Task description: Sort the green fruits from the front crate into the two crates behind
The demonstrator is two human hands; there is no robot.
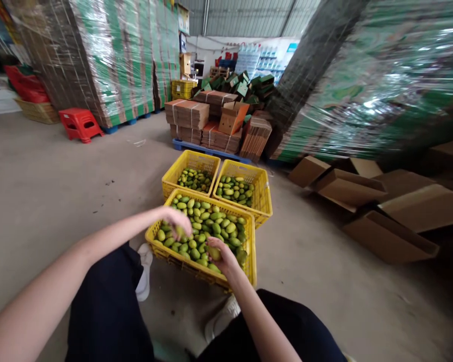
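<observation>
In front of my legs stands a large yellow plastic crate (pixel 251 251), filled with green and yellowish-green fruits that look like mangoes (pixel 196 226). My left hand (pixel 176 220) is over the crate's left part, smeared by motion, with its fingers curled down around a blurred green mango (pixel 179 232). Over the near right part of the crate, my right hand (pixel 223 255) holds another green mango (pixel 214 253) between thumb and fingers. That mango is partly covered by the fingers.
Two smaller yellow crates, a left one (pixel 167 182) and a right one (pixel 267 201), hold more mangoes behind the large crate. Flattened cartons (pixel 189 114) are stacked on a blue pallet (pixel 196 148). Open cardboard boxes (pixel 388 236) lie at right; a red stool (pixel 81 123) stands at left.
</observation>
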